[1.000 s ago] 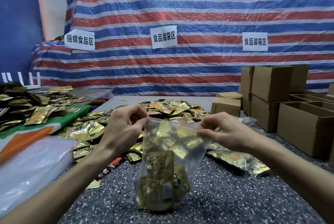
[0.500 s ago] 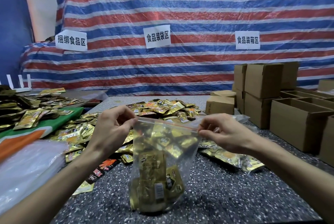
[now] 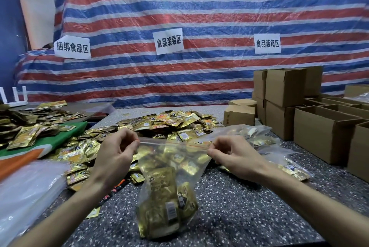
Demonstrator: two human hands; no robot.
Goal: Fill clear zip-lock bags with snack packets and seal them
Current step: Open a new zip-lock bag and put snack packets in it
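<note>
— Tarpaulin (image 3: 199,17) with red and blue stripes is hanging behind the desk (image 3: 249,196); cardboard boxes (image 3: 323,133) are standing at the right.
— And where is the zip-lock bag (image 3: 179,159) hanging?
— Upright above the desk, in front of the pile of snack packets (image 3: 169,121), and it is carrying gold packets (image 3: 161,206) at its bottom. The left hand (image 3: 115,153) and the right hand (image 3: 233,157) are pinching the ends of its top strip, fingers (image 3: 125,137) curled tightly.

The camera sat on my head, wide-angled, facing forward and down over the tabletop (image 3: 229,206) from its near edge. My left hand (image 3: 115,153) and right hand (image 3: 233,157), pinching the bag (image 3: 169,187), were close beneath it. The striped tarp (image 3: 199,17) behind the far edge filled the top.
</note>
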